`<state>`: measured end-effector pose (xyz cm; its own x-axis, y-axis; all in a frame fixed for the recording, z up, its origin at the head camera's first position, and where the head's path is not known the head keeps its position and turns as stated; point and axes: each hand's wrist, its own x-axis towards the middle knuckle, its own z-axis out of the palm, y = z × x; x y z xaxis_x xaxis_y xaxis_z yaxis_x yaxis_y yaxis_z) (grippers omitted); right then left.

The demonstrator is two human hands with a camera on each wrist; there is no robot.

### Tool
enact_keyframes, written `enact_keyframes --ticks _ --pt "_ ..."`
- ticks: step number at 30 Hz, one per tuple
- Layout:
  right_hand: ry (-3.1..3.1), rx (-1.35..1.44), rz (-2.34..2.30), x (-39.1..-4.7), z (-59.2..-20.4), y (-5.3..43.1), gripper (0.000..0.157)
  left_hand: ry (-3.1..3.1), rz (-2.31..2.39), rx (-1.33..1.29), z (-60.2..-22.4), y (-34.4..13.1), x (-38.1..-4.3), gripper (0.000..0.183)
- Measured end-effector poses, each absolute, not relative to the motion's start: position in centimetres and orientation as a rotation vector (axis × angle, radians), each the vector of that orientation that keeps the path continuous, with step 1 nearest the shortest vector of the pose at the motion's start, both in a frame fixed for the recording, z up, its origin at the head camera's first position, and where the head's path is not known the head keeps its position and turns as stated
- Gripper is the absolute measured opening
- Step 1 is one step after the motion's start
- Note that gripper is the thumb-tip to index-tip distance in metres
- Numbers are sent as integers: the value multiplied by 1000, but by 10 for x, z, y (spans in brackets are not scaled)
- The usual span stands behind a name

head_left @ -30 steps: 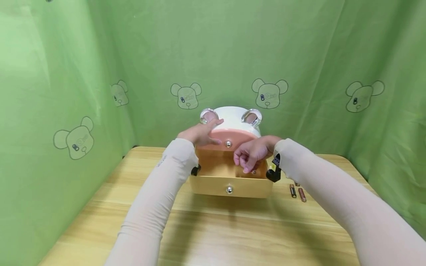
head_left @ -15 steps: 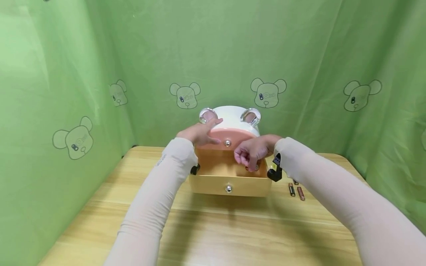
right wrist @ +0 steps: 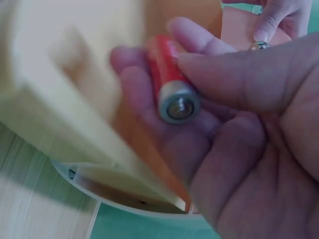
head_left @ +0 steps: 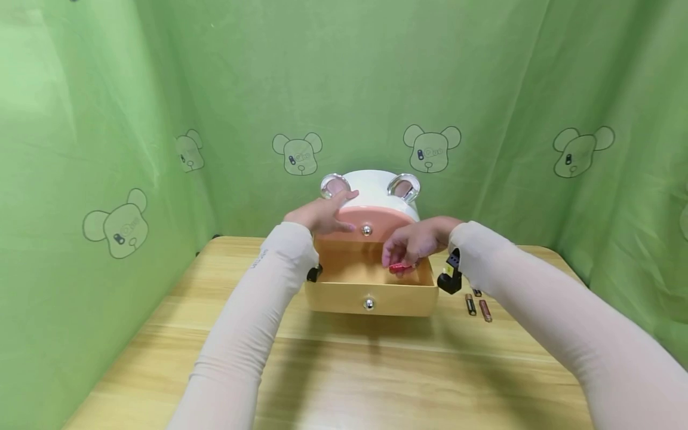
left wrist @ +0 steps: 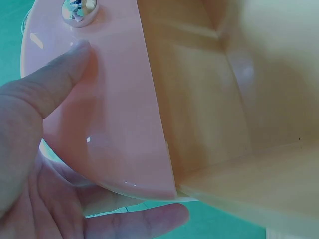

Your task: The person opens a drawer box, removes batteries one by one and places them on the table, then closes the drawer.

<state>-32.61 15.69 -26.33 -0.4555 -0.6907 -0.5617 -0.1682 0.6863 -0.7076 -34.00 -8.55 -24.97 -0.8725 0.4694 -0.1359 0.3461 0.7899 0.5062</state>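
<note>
A bear-eared desktop drawer box (head_left: 372, 184) stands upright on the table, its top white and its upper drawer front pink (left wrist: 112, 99). Below, a cream-yellow lower drawer (head_left: 338, 298) is pulled out. My left hand (head_left: 321, 216) holds the box's left side, thumb on the pink front near the silver knob (left wrist: 79, 11), other fingers around the side edge. Over the right part of the open drawer, my right hand (head_left: 415, 242) pinches a red battery (right wrist: 167, 67) between thumb and fingers, one metal end facing the wrist camera. The drawer's right corner is partly hidden by that hand.
Several batteries lie on the table right of the drawer, among them a black one (head_left: 470, 304) and a dark red one (head_left: 485, 310). The wooden table (head_left: 355, 382) extends toward the person. A green curtain (head_left: 355, 71) surrounds the back and sides.
My right hand, earlier low in the drawer with the battery mostly hidden, has turned and lifted slightly, and the red battery now shows in its fingers. The left hand keeps its place.
</note>
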Motion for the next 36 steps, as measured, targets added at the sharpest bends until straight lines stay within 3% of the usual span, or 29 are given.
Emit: enact_keyframes --ticks 12,19,26,36 --pt "2015 -611 -764 -322 -263 167 32 2736 665 632 -249 -85 -340 88" --pt "1988 -553 -853 -320 -259 171 34 2711 704 623 -249 -85 -339 88" --pt "2011 -612 -883 -320 -258 176 20 2714 704 613 -250 -84 -339 88" --pt "2059 -634 -889 -316 -256 184 26 2717 693 607 -249 -85 -338 87"
